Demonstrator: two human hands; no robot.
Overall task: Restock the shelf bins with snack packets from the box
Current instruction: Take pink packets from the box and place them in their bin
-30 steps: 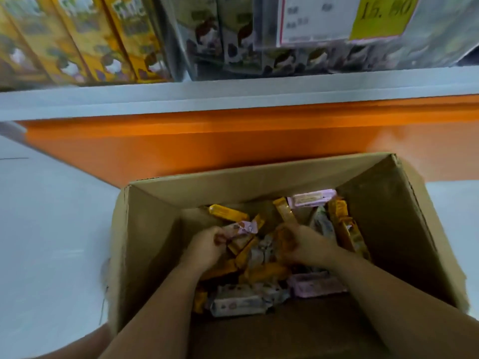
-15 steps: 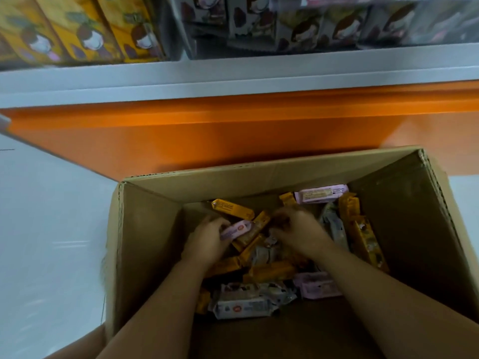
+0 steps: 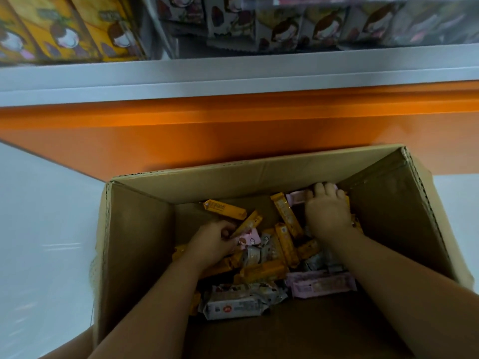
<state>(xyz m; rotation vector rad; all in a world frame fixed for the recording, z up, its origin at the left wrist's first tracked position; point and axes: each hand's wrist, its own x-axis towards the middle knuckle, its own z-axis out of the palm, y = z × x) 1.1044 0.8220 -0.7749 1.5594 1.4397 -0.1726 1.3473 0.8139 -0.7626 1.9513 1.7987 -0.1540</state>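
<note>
- your left hand (image 3: 212,246) is down in the cardboard box (image 3: 140,229), on the left side of the pile, fingers curled round a small pink packet (image 3: 251,238).
- your right hand (image 3: 327,216) reaches to the far right corner; its fingers bend over the end of a far pink packet (image 3: 295,198) that leans against the back wall. the thumb is hidden.
- the snack packets lie loose in the bottom of the box: yellow packets (image 3: 225,209) in the middle, a white packet (image 3: 233,307) at the near edge of the pile, and a long pink packet (image 3: 321,284) under your right forearm.
- the box sits on the pale floor (image 3: 39,229), against the orange base panel (image 3: 233,130).
- the shelf bins (image 3: 259,29) above hold blurred yellow and white packs.
</note>
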